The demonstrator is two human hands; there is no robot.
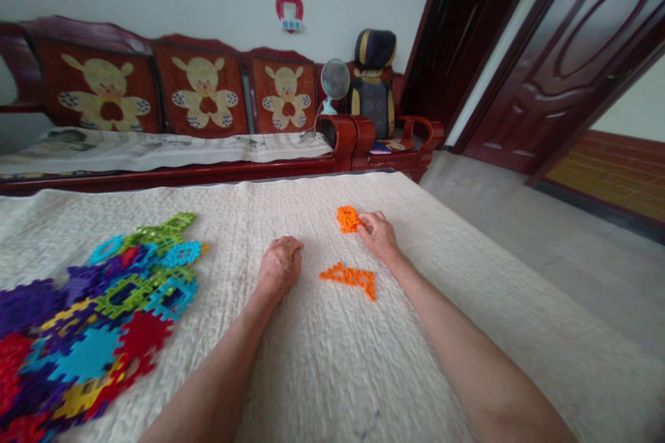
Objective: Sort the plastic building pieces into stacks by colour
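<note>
My right hand [380, 234] is closed at the right edge of a small pile of orange notched plastic building pieces [347, 219], its thumb and fingertips pinching there. Nearer to me, two orange triangular pieces [353, 277] lie flat on the cloth between my arms. My left hand [281, 263] rests on the cloth to their left, fingers curled under in a loose fist. The inside of that fist is hidden.
A heap of notched pieces [88, 353] in purple, blue, green, red and yellow spreads over the left of the cream cloth [312, 374]. Beyond the table stand a wooden sofa [260, 169] with bear-patterned cushions, a small fan [335, 79] and a chair [429, 131].
</note>
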